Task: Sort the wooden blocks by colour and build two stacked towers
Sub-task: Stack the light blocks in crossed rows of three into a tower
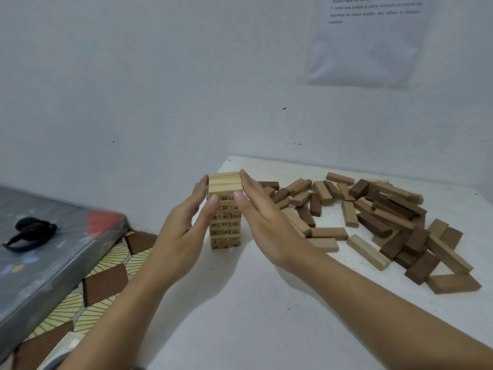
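A tower of light numbered wooden blocks (224,225) stands upright on the white table (240,303), near its left edge. My left hand (184,231) presses flat against the tower's left side, fingers straight, thumb on the front. On the tower's right side lies my right hand (262,220), its fingers straight along the upper layers and its thumb on the front. A loose pile of dark brown and mid-brown blocks (386,220), with a few light ones, lies scattered to the right.
The white wall stands close behind the table, with a printed sheet (370,41) taped on it. Left of the table sits a grey patterned mattress (40,252) with a black strap (32,232) on it, above a patterned floor (106,279).
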`<state>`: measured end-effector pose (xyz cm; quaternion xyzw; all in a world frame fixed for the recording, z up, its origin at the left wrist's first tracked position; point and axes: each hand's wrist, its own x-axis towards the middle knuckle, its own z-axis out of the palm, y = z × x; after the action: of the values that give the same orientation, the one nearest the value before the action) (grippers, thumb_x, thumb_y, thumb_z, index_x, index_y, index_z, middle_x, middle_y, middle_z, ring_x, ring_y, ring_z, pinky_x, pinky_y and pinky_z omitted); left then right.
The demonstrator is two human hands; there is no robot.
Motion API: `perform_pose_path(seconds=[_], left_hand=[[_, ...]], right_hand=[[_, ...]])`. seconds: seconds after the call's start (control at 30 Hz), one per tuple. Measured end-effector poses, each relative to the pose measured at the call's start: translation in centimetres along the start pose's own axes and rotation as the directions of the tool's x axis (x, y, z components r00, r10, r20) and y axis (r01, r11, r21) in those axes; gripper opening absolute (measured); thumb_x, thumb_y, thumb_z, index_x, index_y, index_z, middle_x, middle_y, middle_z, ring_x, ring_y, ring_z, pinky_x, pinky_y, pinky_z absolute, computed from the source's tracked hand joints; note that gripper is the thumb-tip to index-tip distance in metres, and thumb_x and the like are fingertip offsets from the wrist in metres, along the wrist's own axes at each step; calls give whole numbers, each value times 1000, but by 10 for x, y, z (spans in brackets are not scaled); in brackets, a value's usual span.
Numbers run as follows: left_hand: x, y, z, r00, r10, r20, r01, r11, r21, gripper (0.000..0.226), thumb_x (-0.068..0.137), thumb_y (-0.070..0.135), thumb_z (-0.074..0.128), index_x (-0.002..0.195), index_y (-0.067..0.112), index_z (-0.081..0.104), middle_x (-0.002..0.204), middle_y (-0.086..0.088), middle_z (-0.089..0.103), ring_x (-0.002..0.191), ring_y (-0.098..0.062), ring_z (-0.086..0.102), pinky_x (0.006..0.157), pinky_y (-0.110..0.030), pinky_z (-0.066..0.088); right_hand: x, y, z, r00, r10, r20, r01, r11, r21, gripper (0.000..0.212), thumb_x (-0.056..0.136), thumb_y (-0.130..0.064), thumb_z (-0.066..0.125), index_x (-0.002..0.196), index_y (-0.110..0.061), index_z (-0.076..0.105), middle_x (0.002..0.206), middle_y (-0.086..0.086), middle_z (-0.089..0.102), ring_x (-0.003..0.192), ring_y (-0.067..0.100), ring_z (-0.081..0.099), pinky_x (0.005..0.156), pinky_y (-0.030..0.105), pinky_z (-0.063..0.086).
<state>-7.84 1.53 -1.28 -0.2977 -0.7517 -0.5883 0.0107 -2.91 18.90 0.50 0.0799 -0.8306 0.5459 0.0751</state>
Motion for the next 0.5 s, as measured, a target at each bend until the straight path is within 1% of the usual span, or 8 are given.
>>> perform_pose_path(seconds=[0.07,0.13,0.17,0.3,0.37,0.47,0.5], left_hand=[[1,-3,1,1000,6,10,-6,1000,-6,61,101,55,44,155,28,42,160,9,42,152,-9,28,125,-48,23],[2,-5,1,1000,-3,-3,3,1000,-15,62,100,57,44,156,29,40,162,8,39,154,-9,24,126,-49,21],[2,-5,2,1000,-4,-11,4,1000,-21,63,100,57,44,156,28,41,162,9,39,154,-9,23,126,-48,20],[0,-2,5,999,-1,-35,0,1000,-28,55,103,46,42,154,27,43,161,12,39,154,-6,23,127,-45,19],[0,-1,5,999,-11,-45,10,1000,-27,56,102,45,42,154,24,44,161,13,39,153,-4,23,127,-43,20],[0,-1,5,998,-17,-65,16,1000,-25,57,100,45,42,153,22,46,161,13,39,152,-1,24,127,-41,21],[0,0,5,997,-18,-71,17,1000,-23,57,101,45,43,152,22,46,160,13,39,152,0,24,127,-40,21]], right_hand=[[1,2,1,1000,-6,-12,6,1000,3,55,109,-40,32,160,-28,14,147,-36,19,120,-38,6,94,-10,9],[3,3,3,1000,-15,-27,15,1000,2,53,109,-37,31,159,-27,16,138,-44,20,116,-41,9,93,-10,10],[3,3,3,999,-21,-36,21,1000,3,52,109,-36,31,159,-27,17,134,-45,21,116,-41,10,94,-9,11],[5,4,7,995,-53,-81,53,999,-5,51,110,-33,32,158,-23,22,138,-37,29,125,-31,19,107,3,16],[5,4,10,992,-77,-100,76,997,-21,49,110,-31,32,157,-20,25,137,-35,33,127,-27,24,109,6,19],[5,4,13,988,-94,-120,92,996,-22,50,110,-33,32,157,-18,26,152,-18,35,140,-11,25,117,17,20],[5,4,14,987,-96,-126,94,995,-21,50,110,-33,31,157,-18,26,155,-14,35,142,-7,26,119,20,20]])
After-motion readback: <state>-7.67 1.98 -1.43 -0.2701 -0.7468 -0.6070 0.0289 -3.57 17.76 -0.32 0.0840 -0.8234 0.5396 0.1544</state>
